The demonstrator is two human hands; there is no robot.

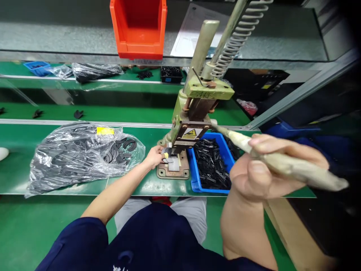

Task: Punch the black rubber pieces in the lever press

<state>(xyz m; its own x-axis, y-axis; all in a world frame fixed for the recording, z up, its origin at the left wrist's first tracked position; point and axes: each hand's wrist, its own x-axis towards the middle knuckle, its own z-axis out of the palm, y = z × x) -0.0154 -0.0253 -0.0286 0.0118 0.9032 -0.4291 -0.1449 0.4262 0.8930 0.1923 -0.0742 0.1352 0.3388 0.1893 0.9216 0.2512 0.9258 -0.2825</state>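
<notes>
A green hand press [194, 101] stands on the green bench. My right hand [265, 165] is wrapped round its long taped lever handle [284, 162], which slants toward me. My left hand [155, 156] reaches to the press base [174, 170], its fingertips pinched on a small dark part [168, 160] lying on the plate under the ram. A yellow cot covers one fingertip.
A blue tray [197, 177] of black parts sits right of the press. A clear plastic bag [79, 154] of black ring-shaped parts lies to the left. An orange bin [138, 28] stands on the shelf above. Further bags and a black box lie behind the conveyor belt.
</notes>
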